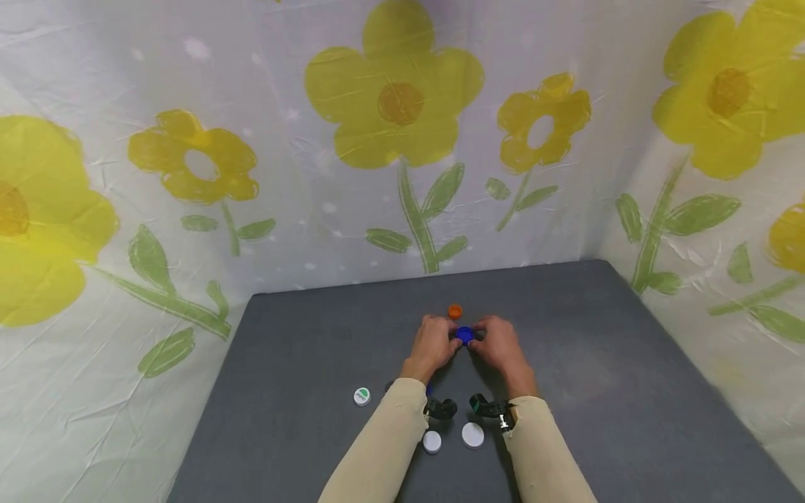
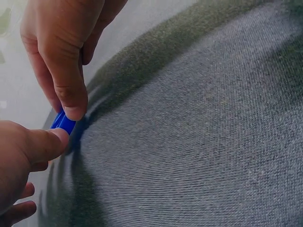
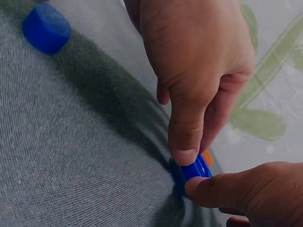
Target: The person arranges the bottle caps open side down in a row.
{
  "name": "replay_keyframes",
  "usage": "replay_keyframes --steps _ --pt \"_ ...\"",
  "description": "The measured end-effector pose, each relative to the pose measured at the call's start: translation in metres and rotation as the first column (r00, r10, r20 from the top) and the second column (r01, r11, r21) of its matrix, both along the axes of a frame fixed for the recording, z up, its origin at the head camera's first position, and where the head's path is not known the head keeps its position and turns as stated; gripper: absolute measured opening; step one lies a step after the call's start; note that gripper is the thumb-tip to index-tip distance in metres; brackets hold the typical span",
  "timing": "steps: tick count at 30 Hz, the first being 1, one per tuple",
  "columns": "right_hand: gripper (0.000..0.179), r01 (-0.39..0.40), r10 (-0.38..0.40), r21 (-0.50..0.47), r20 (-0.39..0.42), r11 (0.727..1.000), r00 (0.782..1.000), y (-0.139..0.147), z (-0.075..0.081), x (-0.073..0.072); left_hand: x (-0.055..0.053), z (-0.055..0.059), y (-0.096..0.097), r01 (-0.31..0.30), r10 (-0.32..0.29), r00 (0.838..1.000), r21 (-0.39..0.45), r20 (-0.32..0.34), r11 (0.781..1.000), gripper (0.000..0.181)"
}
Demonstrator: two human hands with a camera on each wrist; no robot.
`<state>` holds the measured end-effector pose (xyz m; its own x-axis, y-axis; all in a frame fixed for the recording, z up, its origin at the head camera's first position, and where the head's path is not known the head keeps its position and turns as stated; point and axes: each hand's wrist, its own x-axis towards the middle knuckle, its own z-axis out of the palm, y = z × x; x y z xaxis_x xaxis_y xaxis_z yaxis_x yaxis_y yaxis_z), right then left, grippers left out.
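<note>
In the head view, my left hand (image 1: 434, 342) and right hand (image 1: 499, 344) meet over the middle of the dark table, pinching a small blue bottle cap (image 1: 465, 335) from opposite sides. Seen from the left wrist, the left thumb (image 2: 49, 142) presses one edge of the blue cap (image 2: 63, 124) and the right thumb (image 2: 71, 101) the other. The right wrist view shows both thumbs on its near side, low over the cloth; the other fingers are partly hidden behind. Just beyond the hands lies an orange cap (image 1: 455, 311).
A second blue cap (image 3: 46, 29) stands beside the left forearm, mostly covered in the head view. A white cap with a green mark (image 1: 361, 397) lies left; two plain white caps, a smaller one (image 1: 432, 441) and a larger one (image 1: 473, 435), lie between the forearms. Flowered sheeting (image 1: 302, 230) surrounds the table.
</note>
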<state>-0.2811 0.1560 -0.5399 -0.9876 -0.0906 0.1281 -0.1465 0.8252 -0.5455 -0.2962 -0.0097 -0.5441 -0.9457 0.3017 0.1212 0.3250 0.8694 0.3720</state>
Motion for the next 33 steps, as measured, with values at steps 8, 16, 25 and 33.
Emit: replay_keyframes --steps 8,16,25,33 --pt "0.027 -0.010 0.010 0.017 -0.049 1.000 0.999 -0.003 0.018 0.010 0.007 0.014 -0.005 0.000 0.000 1.000 0.058 -0.008 0.998 0.028" --pt "0.028 0.017 -0.018 -0.024 -0.034 1.000 0.999 -0.008 0.041 0.023 0.018 0.036 -0.014 0.037 -0.035 0.999 0.138 -0.014 0.990 0.029" --pt "0.033 -0.021 0.014 -0.081 -0.089 0.997 0.996 -0.011 0.061 0.041 0.029 0.059 -0.029 0.099 -0.087 0.994 0.189 -0.071 0.977 0.029" --pt "0.037 -0.080 0.059 -0.159 -0.136 0.984 0.989 -0.011 0.067 0.050 0.042 0.078 -0.041 0.094 -0.088 0.995 0.203 -0.039 0.975 0.030"
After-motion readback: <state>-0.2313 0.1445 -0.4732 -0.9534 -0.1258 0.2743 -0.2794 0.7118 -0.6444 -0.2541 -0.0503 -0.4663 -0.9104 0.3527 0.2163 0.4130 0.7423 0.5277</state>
